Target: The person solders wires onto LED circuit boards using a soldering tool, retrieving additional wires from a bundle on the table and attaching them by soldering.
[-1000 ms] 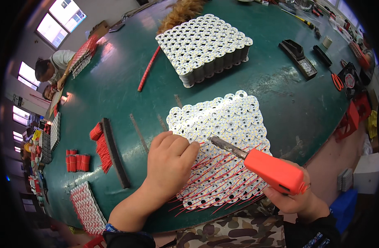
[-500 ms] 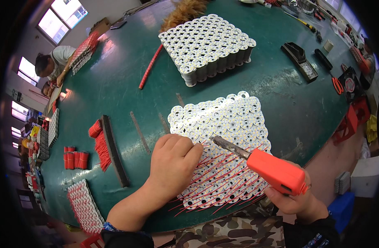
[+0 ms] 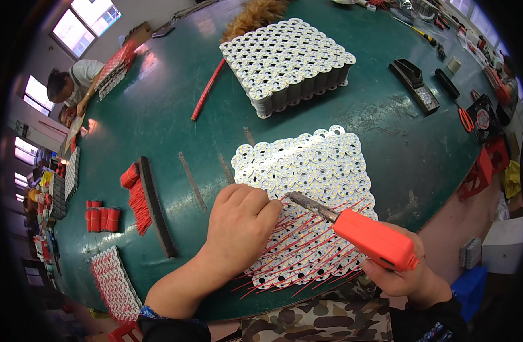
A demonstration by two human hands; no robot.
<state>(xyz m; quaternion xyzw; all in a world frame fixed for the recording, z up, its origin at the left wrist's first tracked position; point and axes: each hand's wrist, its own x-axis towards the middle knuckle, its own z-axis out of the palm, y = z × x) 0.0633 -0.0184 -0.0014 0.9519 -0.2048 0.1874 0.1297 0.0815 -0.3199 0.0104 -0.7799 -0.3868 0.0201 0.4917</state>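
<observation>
A panel of joined round white LED boards (image 3: 330,162) lies on the table in front of me. Thin red wires (image 3: 313,242) run slantwise across its nearer half, some sticking out past the near edge. My left hand (image 3: 241,225) rests at the panel's left side, fingers curled and pinched on a red wire, its tips partly hidden. In my right hand (image 3: 407,276) is a soldering iron (image 3: 375,239) with an orange-red handle. Its dark metal tip points left and down at the boards, just beside my left fingertips.
A thick stack of similar panels (image 3: 287,57) stands farther back. Left are a dark bar (image 3: 153,205), red wire bundles (image 3: 103,219) and a wired panel (image 3: 116,285). A black holder (image 3: 414,85) and orange-handled scissors (image 3: 465,118) lie right. Another person (image 3: 76,85) works at far left.
The soldering iron has moved slightly left and down, its tip closer to my left fingertips. My left hand has barely shifted.
</observation>
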